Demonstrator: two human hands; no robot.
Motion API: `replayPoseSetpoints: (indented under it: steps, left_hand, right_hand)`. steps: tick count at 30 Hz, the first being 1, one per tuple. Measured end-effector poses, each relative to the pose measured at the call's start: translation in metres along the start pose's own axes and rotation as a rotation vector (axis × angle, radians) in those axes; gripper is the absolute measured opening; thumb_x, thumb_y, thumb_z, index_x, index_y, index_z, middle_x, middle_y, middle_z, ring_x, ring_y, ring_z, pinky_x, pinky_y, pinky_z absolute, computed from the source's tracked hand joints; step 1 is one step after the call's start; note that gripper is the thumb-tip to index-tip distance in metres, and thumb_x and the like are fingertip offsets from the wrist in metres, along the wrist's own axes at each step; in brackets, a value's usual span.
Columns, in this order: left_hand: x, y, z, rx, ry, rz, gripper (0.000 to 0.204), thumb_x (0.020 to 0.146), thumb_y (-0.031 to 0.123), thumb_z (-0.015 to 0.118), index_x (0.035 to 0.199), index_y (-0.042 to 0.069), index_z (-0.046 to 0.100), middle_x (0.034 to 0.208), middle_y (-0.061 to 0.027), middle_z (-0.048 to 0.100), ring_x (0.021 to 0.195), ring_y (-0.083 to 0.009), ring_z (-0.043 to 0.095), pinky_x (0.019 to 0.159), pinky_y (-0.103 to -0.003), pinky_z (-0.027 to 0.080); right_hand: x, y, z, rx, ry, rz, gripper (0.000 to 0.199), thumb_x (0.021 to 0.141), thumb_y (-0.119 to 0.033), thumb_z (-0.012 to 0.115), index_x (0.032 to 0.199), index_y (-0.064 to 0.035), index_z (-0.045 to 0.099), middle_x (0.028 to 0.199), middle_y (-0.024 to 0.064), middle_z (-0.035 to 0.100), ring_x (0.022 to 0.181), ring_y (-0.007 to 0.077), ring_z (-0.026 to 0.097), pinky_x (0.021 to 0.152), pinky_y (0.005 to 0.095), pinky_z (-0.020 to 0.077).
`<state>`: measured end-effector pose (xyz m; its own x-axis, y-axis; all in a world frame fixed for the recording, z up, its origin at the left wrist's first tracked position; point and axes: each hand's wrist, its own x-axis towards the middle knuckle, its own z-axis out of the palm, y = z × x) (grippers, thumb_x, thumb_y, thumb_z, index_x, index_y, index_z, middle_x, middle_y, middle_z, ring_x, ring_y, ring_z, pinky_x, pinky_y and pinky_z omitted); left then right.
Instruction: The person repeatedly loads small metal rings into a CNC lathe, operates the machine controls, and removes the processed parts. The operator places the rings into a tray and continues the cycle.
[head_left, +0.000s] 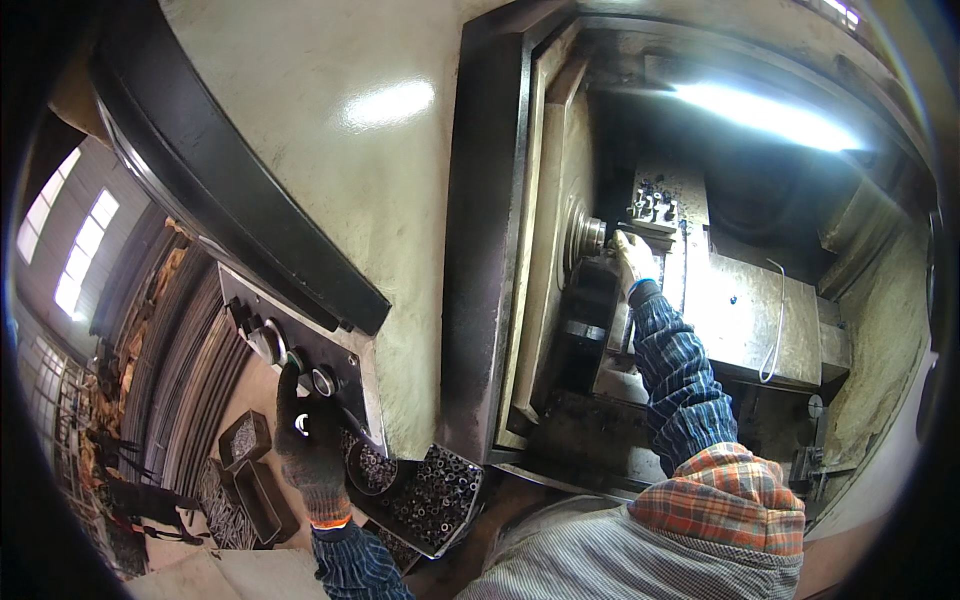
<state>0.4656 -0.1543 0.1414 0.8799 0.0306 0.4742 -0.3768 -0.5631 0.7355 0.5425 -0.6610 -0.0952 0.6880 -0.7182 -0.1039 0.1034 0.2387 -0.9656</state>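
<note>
My left hand [312, 440], in a dark glove with an orange cuff, reaches up to a black control panel [340, 372]. Its forefinger is stretched out and touches a round button [292, 360] there; the hand holds nothing. Inside the lathe, my right hand [634, 258], in a pale glove, is closed in front of the round chuck [588, 236]. Whatever its fingers hold is hidden by the glove. Just beyond that hand stands a tool holder [655, 208] with several bolts on top.
A tray of small metal rings [440, 500] sits below the panel, beside a round bowl of small parts [372, 468]. Metal boxes [262, 500] and loose rods [222, 505] lie at lower left. A pale bent hose [776, 320] rises at the right inside the lathe.
</note>
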Motion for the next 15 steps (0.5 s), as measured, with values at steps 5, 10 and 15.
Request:
replayPoseSetpoints:
  steps: [5,10,15]
  left_hand:
    - [-0.002,0.001,0.001,-0.018,0.004,0.003,0.049,0.093,-0.002,0.049,0.141,0.009,0.051,0.089,-0.0042,0.066,0.077,-0.0094,0.06,0.068,-0.023,0.048]
    - [-0.001,0.0,-0.001,0.016,-0.004,0.025,0.049,0.093,-0.001,0.049,0.141,0.009,0.051,0.087,-0.0046,0.066,0.076,-0.0095,0.061,0.068,-0.024,0.049]
    - [-0.001,-0.001,-0.001,0.059,-0.001,0.077,0.049,0.092,-0.001,0.049,0.141,0.009,0.052,0.086,-0.0048,0.066,0.075,-0.0094,0.061,0.065,-0.024,0.049]
  right_hand:
    - [-0.013,-0.014,0.001,-0.114,-0.05,-0.046,0.038,0.094,-0.028,0.063,0.12,-0.0011,0.064,0.101,0.006,0.067,0.084,0.0109,0.06,0.069,0.0237,0.0482]
    - [-0.021,-0.027,0.001,-0.156,-0.114,0.016,0.034,0.094,-0.024,0.064,0.122,-0.0043,0.066,0.091,0.0002,0.067,0.072,0.0062,0.056,0.062,0.021,0.0453]
    - [-0.019,-0.028,-0.001,-0.356,-0.132,-0.156,0.035,0.094,-0.021,0.063,0.124,-0.0022,0.065,0.101,0.0061,0.071,0.087,0.0118,0.063,0.078,0.0253,0.0486]
